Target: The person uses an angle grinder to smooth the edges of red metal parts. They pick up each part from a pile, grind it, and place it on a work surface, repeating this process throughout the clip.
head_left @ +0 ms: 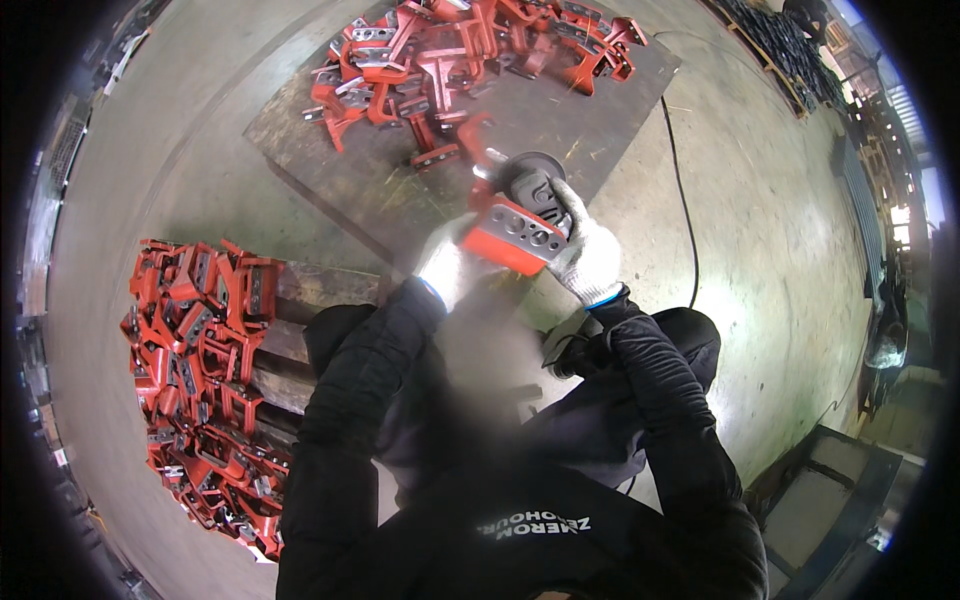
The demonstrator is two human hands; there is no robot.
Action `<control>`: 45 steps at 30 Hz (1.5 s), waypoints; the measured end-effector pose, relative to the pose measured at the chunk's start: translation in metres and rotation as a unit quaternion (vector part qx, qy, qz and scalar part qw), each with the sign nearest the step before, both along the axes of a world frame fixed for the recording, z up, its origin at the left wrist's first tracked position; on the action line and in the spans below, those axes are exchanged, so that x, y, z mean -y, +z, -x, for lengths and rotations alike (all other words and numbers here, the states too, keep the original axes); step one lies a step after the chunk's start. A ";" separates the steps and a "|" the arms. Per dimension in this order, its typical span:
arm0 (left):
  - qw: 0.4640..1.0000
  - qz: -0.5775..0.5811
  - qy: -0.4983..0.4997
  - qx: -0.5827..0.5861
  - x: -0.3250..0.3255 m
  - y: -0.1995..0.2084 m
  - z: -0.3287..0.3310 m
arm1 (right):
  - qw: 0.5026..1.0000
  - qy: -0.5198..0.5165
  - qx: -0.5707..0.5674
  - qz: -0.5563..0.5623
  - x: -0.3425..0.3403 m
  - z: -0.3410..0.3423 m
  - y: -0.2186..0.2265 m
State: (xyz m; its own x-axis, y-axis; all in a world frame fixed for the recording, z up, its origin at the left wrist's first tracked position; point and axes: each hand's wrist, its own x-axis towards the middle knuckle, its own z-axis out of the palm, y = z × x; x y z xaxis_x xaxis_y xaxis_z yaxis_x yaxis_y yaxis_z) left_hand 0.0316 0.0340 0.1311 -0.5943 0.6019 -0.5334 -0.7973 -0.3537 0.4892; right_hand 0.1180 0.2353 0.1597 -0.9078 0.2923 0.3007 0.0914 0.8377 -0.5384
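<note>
In front of my body, my left hand (446,264), in a white glove, is closed on the left end of a red metal bracket (508,256). The bracket has a bare grey face with several round holes. My right hand (590,258), gloved the same way, wraps round a dark angle grinder (540,196). Its round disc sits at the far side, close against the bracket's upper part; whether they touch I cannot tell. The left fingers are partly hidden behind the bracket and blurred.
A heap of red brackets (440,70) lies on a dark metal plate (610,130) ahead. More brackets (200,350) are stacked at the left, beside wooden beams (325,287). A black cable (684,190) runs over the floor at the right. A grey metal frame (830,480) stands lower right.
</note>
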 end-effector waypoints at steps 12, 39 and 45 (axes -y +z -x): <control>1.000 -0.004 0.014 -0.008 -0.001 0.006 0.001 | 0.999 -0.003 0.050 -0.002 -0.001 0.003 0.000; 0.904 0.305 0.188 -0.232 0.033 -0.088 0.082 | 0.812 0.052 0.001 0.582 -0.015 -0.017 0.021; 0.885 0.328 0.191 -0.270 0.038 -0.099 0.080 | 0.905 0.148 0.086 0.389 0.004 -0.021 0.021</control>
